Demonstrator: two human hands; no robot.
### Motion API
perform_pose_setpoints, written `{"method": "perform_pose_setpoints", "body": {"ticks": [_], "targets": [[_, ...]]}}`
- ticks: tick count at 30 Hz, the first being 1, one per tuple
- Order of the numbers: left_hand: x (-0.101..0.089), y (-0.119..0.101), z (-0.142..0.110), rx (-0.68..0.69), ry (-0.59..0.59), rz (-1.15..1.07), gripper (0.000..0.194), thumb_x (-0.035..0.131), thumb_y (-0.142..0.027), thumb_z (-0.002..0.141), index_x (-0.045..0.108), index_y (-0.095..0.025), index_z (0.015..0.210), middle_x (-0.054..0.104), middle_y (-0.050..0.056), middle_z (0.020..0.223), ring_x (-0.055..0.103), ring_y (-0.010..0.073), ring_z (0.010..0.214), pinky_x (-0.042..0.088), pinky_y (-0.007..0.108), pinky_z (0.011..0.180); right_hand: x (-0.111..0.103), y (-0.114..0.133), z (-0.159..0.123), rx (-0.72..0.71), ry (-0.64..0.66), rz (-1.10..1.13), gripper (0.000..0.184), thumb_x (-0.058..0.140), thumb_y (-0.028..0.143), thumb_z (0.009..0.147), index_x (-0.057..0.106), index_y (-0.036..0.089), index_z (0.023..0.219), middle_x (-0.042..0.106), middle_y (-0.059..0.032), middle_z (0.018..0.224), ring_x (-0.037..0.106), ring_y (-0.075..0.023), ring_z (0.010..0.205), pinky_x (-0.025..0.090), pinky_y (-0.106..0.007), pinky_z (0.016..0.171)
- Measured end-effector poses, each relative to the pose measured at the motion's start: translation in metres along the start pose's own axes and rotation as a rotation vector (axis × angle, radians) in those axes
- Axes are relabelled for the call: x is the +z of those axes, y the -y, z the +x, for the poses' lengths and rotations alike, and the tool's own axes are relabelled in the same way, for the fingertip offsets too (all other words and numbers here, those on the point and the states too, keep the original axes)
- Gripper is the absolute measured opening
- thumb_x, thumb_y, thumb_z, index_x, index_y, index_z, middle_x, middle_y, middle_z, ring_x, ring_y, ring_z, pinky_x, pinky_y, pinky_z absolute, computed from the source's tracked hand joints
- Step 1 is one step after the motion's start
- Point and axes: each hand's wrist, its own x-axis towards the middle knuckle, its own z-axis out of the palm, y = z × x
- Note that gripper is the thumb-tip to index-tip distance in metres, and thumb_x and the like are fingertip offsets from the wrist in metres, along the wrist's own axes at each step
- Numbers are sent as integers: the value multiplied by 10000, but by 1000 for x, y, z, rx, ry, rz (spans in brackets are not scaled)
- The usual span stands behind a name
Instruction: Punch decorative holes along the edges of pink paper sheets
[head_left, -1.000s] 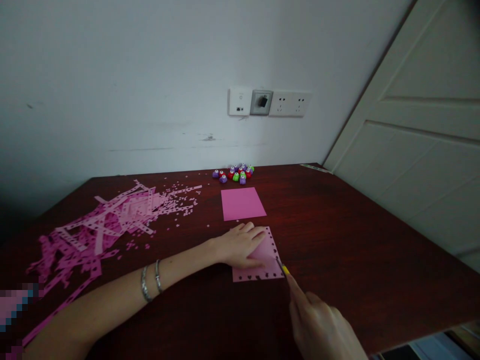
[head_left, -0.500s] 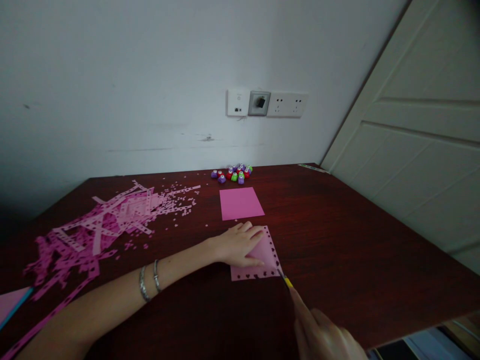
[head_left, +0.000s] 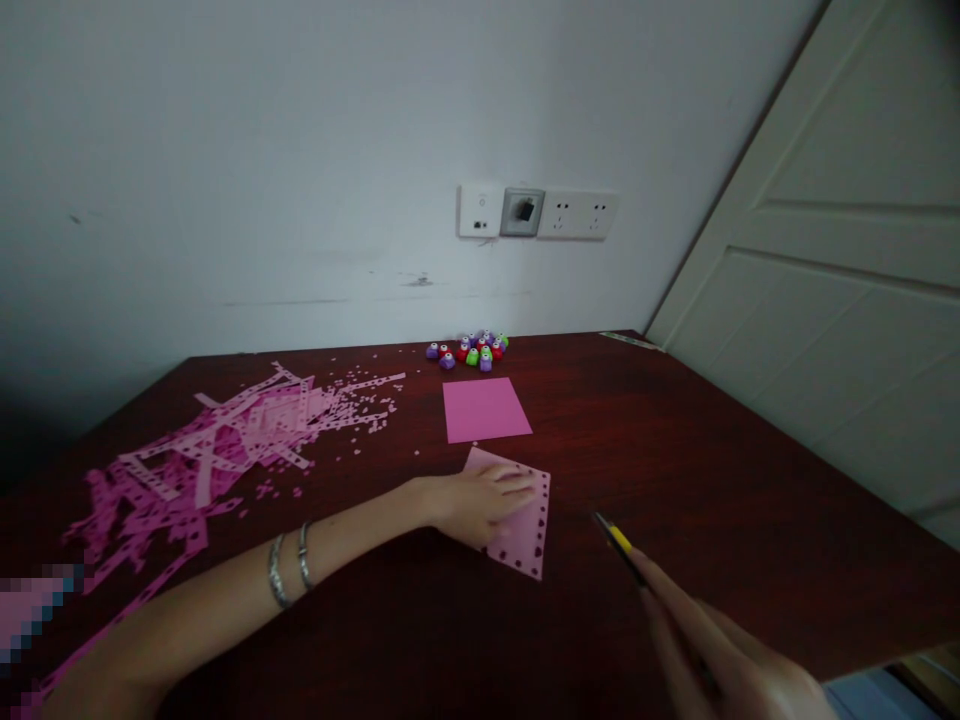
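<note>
My left hand (head_left: 486, 502) lies flat with its fingers stretched out, pressing on a light pink square of paper (head_left: 529, 535). Small dark shapes, some heart-like, run along the edges of that paper, which sits turned at an angle. Off to its right, my right hand (head_left: 739, 650) is closed around a slim, pointed tool (head_left: 621, 540) with a dark body and a yellow band; its exact kind is unclear. The tool's tip points at the paper but stays apart from it. A deeper pink square sheet (head_left: 486, 410) lies just behind.
Pink punched strips and scraps (head_left: 225, 440) are heaped on the left of the dark wooden table (head_left: 637, 430). Several small coloured figures (head_left: 472, 352) stand by the wall. At the far left, a pink and blue item (head_left: 30, 610) is blurred. A white panelled door (head_left: 840, 290) borders the right.
The light pink paper has turned clockwise under my left hand. My right hand has drawn the tool away from the paper's corner, to the right.
</note>
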Motion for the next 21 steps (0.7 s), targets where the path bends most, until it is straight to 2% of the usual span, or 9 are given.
{"method": "perform_pose_setpoints", "body": {"ticks": [2, 3, 5, 8, 11, 14, 17, 21], "targets": [[-3, -6, -5, 103, 45, -66, 669, 455, -123, 690, 364, -236, 1343, 199, -8, 1479, 121, 214, 1359, 222, 399, 1078, -8, 0, 8, -15, -52, 2, 433, 397, 234, 852, 512, 206, 1269, 685, -78, 1023, 682, -212, 807, 575, -250, 592], [-4, -9, -7, 128, 32, -88, 657, 447, -69, 645, 462, -265, 1271, 222, -35, 1470, 141, 210, 1356, 225, 400, 1080, -9, 1, 13, -20, -76, 0, 428, 398, 229, 849, 524, 198, 1257, 680, -76, 1036, 677, -214, 835, 576, -262, 633], [-1, -16, -10, 88, -75, -112, 600, 416, -16, 624, 567, -268, 1148, 282, -37, 1444, 207, 202, 1337, 246, 402, 1074, -8, 1, 21, -20, -110, -5, 419, 393, 220, 845, 544, 181, 1234, 678, -75, 1044, 673, -215, 853, 573, -280, 683], [11, -19, -11, -147, -271, -92, 507, 378, -77, 762, 464, -197, 1247, 327, 61, 1419, 271, 204, 1308, 308, 403, 1042, 1, 2, 31, -7, -107, -8, 408, 371, 219, 849, 570, 157, 1201, 689, -86, 1009, 678, -219, 830, 566, -302, 702], [24, -14, -11, -275, -267, -8, 511, 336, -306, 887, 286, -106, 1354, 253, 152, 1444, 187, 254, 1339, 300, 440, 1034, 10, 4, 43, 2, -67, -1, 407, 352, 211, 852, 584, 157, 1182, 707, -87, 944, 682, -222, 793, 557, -313, 700], [28, -7, -10, -199, -189, 36, 581, 320, -390, 892, 241, -75, 1374, 176, 167, 1467, 104, 256, 1358, 244, 428, 1064, 12, 9, 57, 0, -5, 42, 408, 343, 186, 852, 589, 169, 1177, 711, -78, 929, 684, -215, 774, 546, -289, 685], [22, -4, -9, -105, -159, 39, 571, 376, -339, 859, 279, -85, 1361, 201, 152, 1463, 149, 232, 1353, 247, 389, 1068, 14, 13, 70, 9, 38, 76, 407, 342, 165, 853, 589, 178, 1176, 708, -73, 950, 684, -209, 771, 529, -262, 675], [19, -6, -3, -102, -206, 77, 568, 428, -289, 811, 317, -69, 1323, 293, 155, 1424, 235, 234, 1323, 252, 363, 1063, 21, 15, 84, 19, 62, 66, 413, 344, 146, 849, 582, 191, 1183, 710, -65, 943, 684, -209, 775, 508, -244, 655]]}}
